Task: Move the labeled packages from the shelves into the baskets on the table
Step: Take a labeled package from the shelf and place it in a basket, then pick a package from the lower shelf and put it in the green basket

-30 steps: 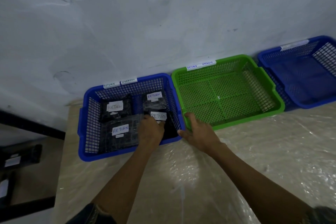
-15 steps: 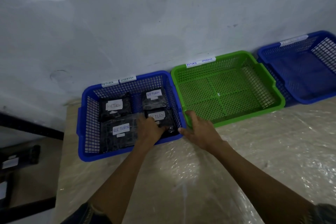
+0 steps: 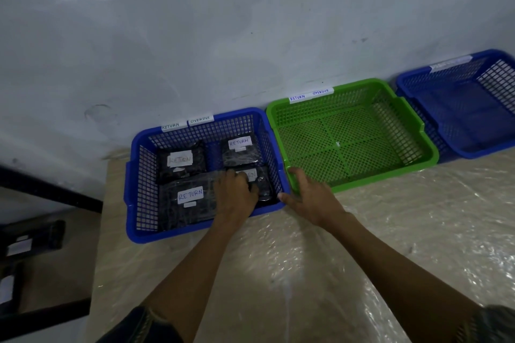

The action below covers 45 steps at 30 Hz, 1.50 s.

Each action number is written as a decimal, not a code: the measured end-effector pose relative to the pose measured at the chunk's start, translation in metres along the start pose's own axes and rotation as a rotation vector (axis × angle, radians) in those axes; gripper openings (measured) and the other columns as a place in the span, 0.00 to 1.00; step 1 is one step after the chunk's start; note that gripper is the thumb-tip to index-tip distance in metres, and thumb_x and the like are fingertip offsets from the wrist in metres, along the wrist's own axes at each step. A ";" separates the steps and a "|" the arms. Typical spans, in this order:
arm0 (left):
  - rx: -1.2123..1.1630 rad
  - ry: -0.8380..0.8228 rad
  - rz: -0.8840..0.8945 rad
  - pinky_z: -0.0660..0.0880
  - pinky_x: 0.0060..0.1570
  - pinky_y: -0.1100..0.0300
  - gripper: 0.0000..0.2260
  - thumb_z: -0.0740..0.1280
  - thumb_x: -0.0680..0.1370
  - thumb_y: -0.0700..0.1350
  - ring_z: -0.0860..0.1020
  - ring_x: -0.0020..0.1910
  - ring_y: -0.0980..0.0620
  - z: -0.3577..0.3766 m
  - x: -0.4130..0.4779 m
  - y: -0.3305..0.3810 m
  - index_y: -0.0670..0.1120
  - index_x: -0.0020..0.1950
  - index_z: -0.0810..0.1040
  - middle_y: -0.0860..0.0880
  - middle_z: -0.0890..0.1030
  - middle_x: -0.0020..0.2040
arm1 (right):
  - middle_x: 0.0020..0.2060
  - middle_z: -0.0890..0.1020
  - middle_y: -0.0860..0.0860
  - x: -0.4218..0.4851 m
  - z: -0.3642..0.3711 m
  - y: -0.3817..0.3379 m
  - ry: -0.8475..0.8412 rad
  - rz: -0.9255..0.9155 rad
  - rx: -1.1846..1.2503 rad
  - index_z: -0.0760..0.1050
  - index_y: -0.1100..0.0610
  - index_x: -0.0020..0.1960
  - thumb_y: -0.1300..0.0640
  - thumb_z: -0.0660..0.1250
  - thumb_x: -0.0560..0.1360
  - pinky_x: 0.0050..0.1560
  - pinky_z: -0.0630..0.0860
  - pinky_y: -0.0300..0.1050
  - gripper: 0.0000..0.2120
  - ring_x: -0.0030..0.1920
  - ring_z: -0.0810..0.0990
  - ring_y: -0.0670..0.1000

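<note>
Left hand [image 3: 234,195] curling over package [image 3: 264,186] in blue basket [image 3: 195,230], likely gripping; package long axis running left-right, label up. Right hand [image 3: 309,198] spreading fingers against green basket [image 3: 390,175].

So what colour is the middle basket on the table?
The middle basket is bright green; the head view shows it clearly.

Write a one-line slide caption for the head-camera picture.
Left hand touches a black package in the blue basket; right hand rests on the rim of the green basket.
</note>
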<state>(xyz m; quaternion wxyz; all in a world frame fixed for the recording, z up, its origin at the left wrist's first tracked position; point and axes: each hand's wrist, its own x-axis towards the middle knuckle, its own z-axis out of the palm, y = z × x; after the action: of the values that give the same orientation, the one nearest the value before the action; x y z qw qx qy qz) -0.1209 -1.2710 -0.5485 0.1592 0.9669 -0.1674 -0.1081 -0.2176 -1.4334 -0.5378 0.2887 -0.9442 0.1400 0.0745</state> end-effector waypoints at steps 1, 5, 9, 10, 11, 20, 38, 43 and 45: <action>-0.102 0.006 0.071 0.73 0.52 0.51 0.11 0.66 0.77 0.49 0.76 0.50 0.45 -0.002 -0.001 0.001 0.42 0.48 0.81 0.43 0.78 0.49 | 0.60 0.78 0.55 0.000 0.000 0.000 0.002 -0.001 -0.009 0.58 0.51 0.71 0.37 0.60 0.76 0.61 0.69 0.50 0.30 0.56 0.78 0.56; -0.330 -0.138 0.239 0.75 0.37 0.54 0.13 0.65 0.79 0.53 0.76 0.35 0.52 -0.007 -0.009 0.001 0.45 0.41 0.80 0.49 0.79 0.37 | 0.61 0.77 0.57 -0.001 -0.001 -0.002 -0.001 -0.001 -0.050 0.56 0.52 0.72 0.38 0.59 0.76 0.60 0.69 0.51 0.31 0.58 0.78 0.57; -0.333 -0.163 0.281 0.73 0.34 0.54 0.14 0.65 0.78 0.55 0.76 0.32 0.53 -0.005 -0.019 -0.006 0.46 0.40 0.80 0.50 0.79 0.34 | 0.62 0.77 0.57 -0.001 -0.002 -0.003 -0.019 0.008 -0.059 0.56 0.53 0.73 0.38 0.59 0.77 0.60 0.68 0.51 0.31 0.59 0.78 0.57; -0.338 -0.165 0.293 0.72 0.33 0.54 0.14 0.65 0.78 0.54 0.75 0.32 0.53 -0.004 -0.021 -0.008 0.46 0.40 0.80 0.50 0.78 0.34 | 0.62 0.77 0.57 -0.001 -0.002 -0.003 -0.019 0.011 -0.062 0.56 0.53 0.73 0.38 0.59 0.77 0.60 0.68 0.51 0.31 0.59 0.78 0.57; -0.341 -0.168 0.301 0.71 0.33 0.55 0.14 0.65 0.78 0.54 0.75 0.32 0.53 -0.004 -0.023 -0.009 0.46 0.40 0.80 0.51 0.78 0.33 | 0.62 0.77 0.57 -0.001 -0.002 -0.004 -0.016 0.014 -0.066 0.57 0.53 0.72 0.38 0.59 0.77 0.60 0.68 0.51 0.31 0.59 0.77 0.57; -0.341 -0.161 0.303 0.70 0.34 0.57 0.14 0.64 0.79 0.53 0.73 0.32 0.54 -0.019 -0.033 -0.002 0.45 0.41 0.79 0.51 0.77 0.34 | 0.64 0.75 0.58 0.002 -0.013 -0.015 -0.080 0.068 -0.116 0.57 0.53 0.71 0.38 0.57 0.77 0.64 0.67 0.54 0.29 0.62 0.75 0.58; -0.225 -0.205 0.038 0.71 0.43 0.61 0.13 0.69 0.76 0.53 0.76 0.44 0.53 -0.152 -0.207 -0.056 0.45 0.52 0.80 0.50 0.78 0.43 | 0.68 0.71 0.56 -0.148 -0.064 -0.117 -0.395 -0.130 -0.559 0.66 0.55 0.70 0.44 0.62 0.77 0.64 0.68 0.46 0.25 0.67 0.70 0.56; -0.199 -0.191 -0.037 0.74 0.46 0.60 0.18 0.70 0.75 0.56 0.77 0.45 0.52 -0.193 -0.301 -0.087 0.46 0.58 0.77 0.48 0.79 0.51 | 0.65 0.74 0.56 -0.217 -0.063 -0.166 -0.423 -0.169 -0.621 0.70 0.57 0.67 0.43 0.63 0.76 0.61 0.74 0.49 0.25 0.60 0.77 0.56; -0.211 -0.141 -0.064 0.75 0.47 0.60 0.18 0.70 0.75 0.56 0.78 0.45 0.53 -0.213 -0.336 -0.101 0.47 0.59 0.77 0.48 0.80 0.51 | 0.64 0.75 0.55 -0.240 -0.061 -0.192 -0.412 -0.206 -0.636 0.70 0.58 0.66 0.44 0.63 0.77 0.59 0.75 0.49 0.24 0.59 0.78 0.56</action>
<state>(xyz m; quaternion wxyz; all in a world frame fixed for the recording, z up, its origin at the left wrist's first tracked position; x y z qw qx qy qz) -0.3454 -1.0025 -0.3337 0.2442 0.9397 -0.1349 -0.1977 -0.3828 -1.2624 -0.3339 0.0096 -0.9609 -0.0463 0.2730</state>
